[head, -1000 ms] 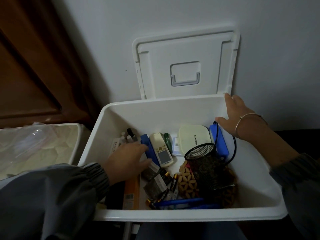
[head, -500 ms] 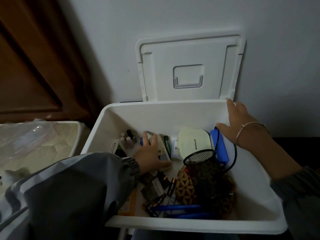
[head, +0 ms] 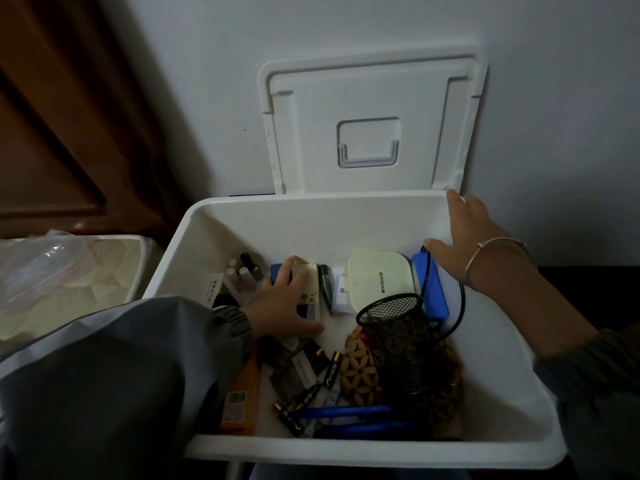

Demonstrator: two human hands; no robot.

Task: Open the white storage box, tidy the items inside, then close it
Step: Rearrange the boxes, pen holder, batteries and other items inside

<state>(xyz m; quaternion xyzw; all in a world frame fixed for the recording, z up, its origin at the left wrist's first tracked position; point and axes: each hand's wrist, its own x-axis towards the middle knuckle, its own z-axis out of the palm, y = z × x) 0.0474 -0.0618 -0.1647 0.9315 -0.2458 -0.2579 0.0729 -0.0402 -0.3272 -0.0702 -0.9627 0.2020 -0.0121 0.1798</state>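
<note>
Box (head: pixel 346 216) is open; its lid (head: pixel 367 98) stands against the wall at 12 o'clock. The contents are not yet sorted: loose batteries (head: pixel 332 372) and blue pens (head: pixel 346 412) lie at 6, and a mesh cup (head: pixel 398 341) is tipped over near centre. A pale case (head: pixel 377 282) sits at 12 with a blue case (head: pixel 429 289) just beside it toward 1. The left hand (head: pixel 287 306) lies directly on the remote (head: pixel 310 308) at about 11, fingers spread over its far end and thumb along its near end. Whether it clamps the remote or only rests on it, I cannot tell. The remote's long axis runs roughly 12 to 6, in line with the forearm, so a lift straight up or a slide toward 6 looks the easiest move. The left hand is the nearer one by far. The right hand (head: pixel 464 244) is flat, fingers straight, against the box wall at 2, steadying it, well apart from the remote. Against one second ago, the left hand has moved from the 8 o'clock side, beside the orange packet (head: pixel 242 393), up to the remote. The right hand keeps its place on the wall.
</note>
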